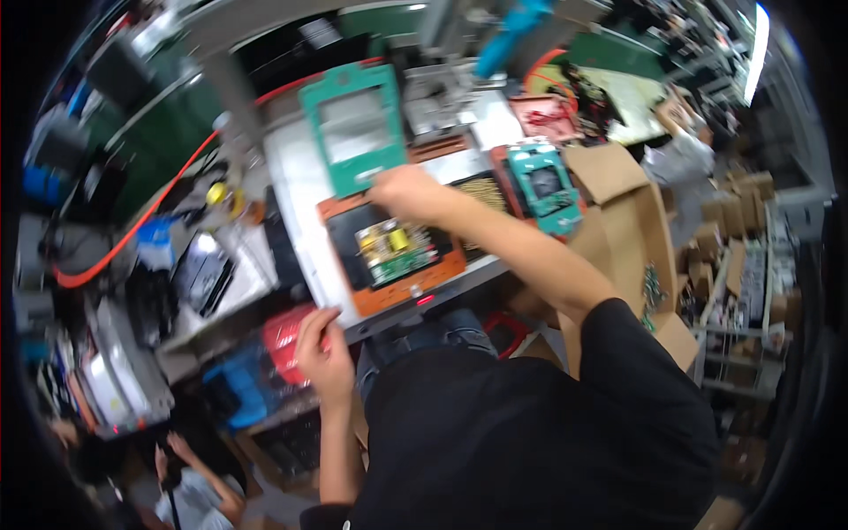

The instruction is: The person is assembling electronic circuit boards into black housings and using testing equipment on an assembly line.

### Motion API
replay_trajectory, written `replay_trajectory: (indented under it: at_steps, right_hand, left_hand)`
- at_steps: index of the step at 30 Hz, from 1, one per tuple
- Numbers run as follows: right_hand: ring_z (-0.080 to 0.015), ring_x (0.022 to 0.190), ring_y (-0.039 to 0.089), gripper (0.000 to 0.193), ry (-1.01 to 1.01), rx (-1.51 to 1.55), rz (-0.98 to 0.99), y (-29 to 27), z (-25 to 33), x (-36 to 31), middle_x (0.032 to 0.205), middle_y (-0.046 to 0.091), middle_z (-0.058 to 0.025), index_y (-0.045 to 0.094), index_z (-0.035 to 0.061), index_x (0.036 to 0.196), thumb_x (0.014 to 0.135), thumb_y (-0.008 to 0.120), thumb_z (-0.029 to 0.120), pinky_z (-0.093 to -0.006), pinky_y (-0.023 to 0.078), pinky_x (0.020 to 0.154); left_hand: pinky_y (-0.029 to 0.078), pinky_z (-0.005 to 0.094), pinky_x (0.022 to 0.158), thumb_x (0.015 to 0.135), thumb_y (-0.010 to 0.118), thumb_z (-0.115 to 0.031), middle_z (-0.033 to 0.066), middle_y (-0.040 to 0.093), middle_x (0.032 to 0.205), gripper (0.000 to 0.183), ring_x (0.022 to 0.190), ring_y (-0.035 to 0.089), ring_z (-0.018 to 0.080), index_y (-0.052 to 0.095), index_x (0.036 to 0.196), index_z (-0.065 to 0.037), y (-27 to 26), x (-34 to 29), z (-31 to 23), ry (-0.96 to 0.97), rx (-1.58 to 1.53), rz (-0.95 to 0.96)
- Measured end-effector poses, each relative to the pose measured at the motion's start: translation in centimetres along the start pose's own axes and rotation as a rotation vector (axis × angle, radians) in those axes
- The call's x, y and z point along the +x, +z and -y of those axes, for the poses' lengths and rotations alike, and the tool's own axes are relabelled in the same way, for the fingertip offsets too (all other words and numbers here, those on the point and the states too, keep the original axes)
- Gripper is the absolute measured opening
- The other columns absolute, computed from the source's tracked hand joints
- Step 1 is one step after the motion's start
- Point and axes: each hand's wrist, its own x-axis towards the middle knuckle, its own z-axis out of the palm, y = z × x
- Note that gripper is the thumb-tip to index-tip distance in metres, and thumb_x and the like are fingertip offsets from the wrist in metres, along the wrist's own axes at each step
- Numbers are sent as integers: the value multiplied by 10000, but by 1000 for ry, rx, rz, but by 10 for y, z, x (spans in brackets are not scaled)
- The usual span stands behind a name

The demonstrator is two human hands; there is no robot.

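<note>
An orange fixture (362,299) lies on the white worktop in front of me, holding a green circuit board (405,264) with yellow and metal components on a black bed. Behind it a green frame (314,119) with a rectangular window stands raised. My right hand (406,193) reaches over to where the frame's lower edge meets the fixture's back edge. Its fingers are curled closed, and whatever lies in them is hidden. Near the worktop's front left corner is my left hand (327,362), thumb and fingers apart, with nothing visible in it.
Right of the fixture sits a second orange-and-green fixture (541,181). An open cardboard box (618,247) with small boards stands at the right. A pink tray (546,117) lies farther back. Red and blue bins (240,389) are low at the left; another person (199,495) is at the lower left.
</note>
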Motion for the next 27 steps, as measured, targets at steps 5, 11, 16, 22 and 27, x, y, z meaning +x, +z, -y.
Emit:
replay_trajectory:
  at_steps: [5,11,16,22,27]
  right_hand:
    - [-319,790,675,163,18,-47,-358,-83,34,-37,867,631,-119,627,43,847,716,691,118,-418,546,683]
    - [-331,836,682,166,78,610,-288,-109,-1,-129,873,684,-135,737,44,962,869,713,179,-429,541,782]
    - [-354,914,673,158,565,157,-539,-104,-268,-220,930,696,-162,727,16,957,850,674,119,-433,533,823]
    - [-347,1061,627,136,323,246,-233,-48,-386,-241,1047,660,-133,722,25,963,853,700,102,-445,504,922]
    - [-141,898,634,145,610,952,-344,-85,-387,-221,1001,722,-82,660,22,1069,984,620,132,-283,501,810]
  left_hand:
    - [507,327,959,946,641,-27,138,613,1285,478,1122,633,233,483,1394,31,15,-27,-31,-349,-403,133]
    - [480,438,1072,941,693,-125,146,539,1407,667,1241,584,278,361,1507,-6,101,-44,-69,-537,-857,139]
    - [479,433,1065,947,692,-141,136,558,1378,648,1232,586,261,376,1496,-5,184,-61,-84,-497,-839,174]
    - [484,426,1061,951,700,-145,127,546,1388,650,1240,578,252,373,1498,-14,268,-79,-116,-529,-789,-10]
    - [482,426,1069,971,669,-119,126,535,1401,620,1250,572,248,367,1504,-22,296,-85,-132,-492,-766,-80]
